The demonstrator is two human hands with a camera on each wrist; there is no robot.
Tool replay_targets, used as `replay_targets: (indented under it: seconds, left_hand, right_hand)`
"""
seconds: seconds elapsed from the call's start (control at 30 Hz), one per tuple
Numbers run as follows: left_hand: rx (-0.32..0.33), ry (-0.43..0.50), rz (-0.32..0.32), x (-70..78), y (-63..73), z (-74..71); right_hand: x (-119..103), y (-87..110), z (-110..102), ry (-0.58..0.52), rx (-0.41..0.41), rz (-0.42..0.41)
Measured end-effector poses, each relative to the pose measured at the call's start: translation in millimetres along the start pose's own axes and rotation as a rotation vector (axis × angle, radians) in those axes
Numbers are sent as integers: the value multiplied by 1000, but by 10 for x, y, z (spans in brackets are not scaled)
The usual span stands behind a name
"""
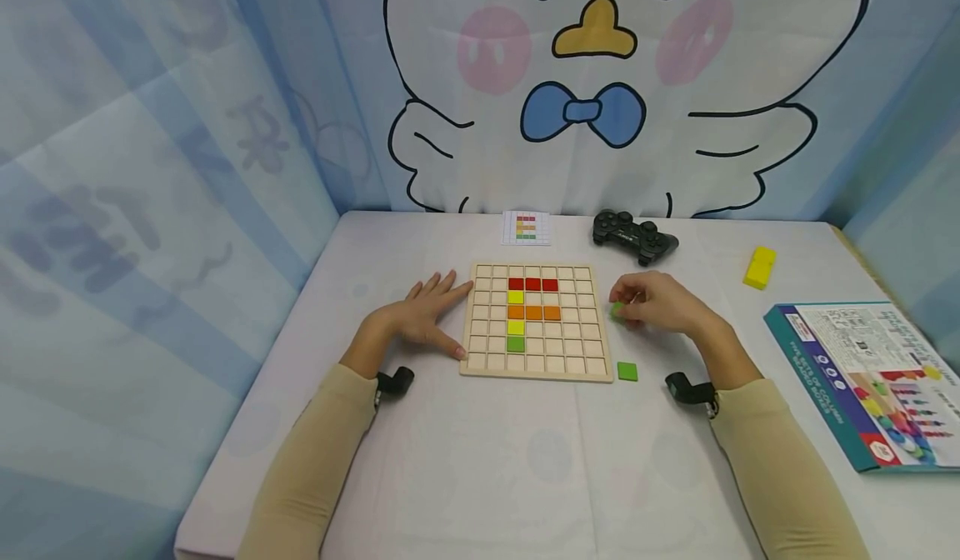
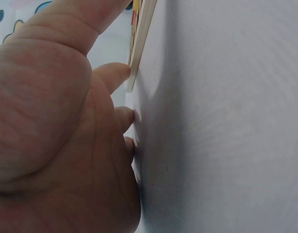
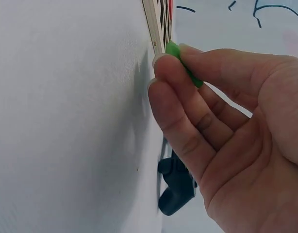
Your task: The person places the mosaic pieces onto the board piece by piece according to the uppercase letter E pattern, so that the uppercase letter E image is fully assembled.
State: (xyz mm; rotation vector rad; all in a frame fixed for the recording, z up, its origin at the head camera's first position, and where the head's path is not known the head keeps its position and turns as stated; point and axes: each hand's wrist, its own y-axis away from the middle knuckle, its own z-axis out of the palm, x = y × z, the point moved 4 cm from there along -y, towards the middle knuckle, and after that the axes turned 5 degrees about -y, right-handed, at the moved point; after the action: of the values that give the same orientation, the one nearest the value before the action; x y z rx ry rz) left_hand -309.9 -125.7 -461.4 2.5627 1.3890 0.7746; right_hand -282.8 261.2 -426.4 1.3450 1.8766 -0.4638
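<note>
A wooden grid board point(image 1: 491, 364) lies on the table with red, yellow, orange and green square tiles in some of its cells. My left hand point(image 1: 422, 317) rests at the board's left side, fingers spread, thumb and index fingertip at its edge. Just right of the board, my right hand point(image 1: 660, 302) pinches a green tile point(image 3: 188, 68) between thumb and fingers, above the table. Another green tile point(image 1: 627, 372) lies flat by the board's lower right corner. Within the grid, a green tile point(image 1: 516, 343) sits below a yellow tile point(image 1: 516, 327).
Behind the board lies a small pattern card point(image 1: 527, 228) with coloured squares. A black game controller point(image 1: 634, 237) is at the back, right of the card. Farther right are a yellow block point(image 1: 760, 267) and a large box point(image 1: 870, 385) near the table's right edge.
</note>
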Motion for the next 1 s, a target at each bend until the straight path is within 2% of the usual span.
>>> replay_targets:
  seconds: [0.4, 0.57, 1.0]
  left_hand:
    - [-4, 2, -1, -1, 3, -6]
    - [-5, -2, 1, 7, 11, -13]
    - [-2, 0, 2, 15, 15, -15]
  right_hand:
    - [-91, -22, 11, -68, 76, -49]
    - [-153, -29, 46, -99, 94, -100]
    - [-274, -106, 195, -60, 115, -100]
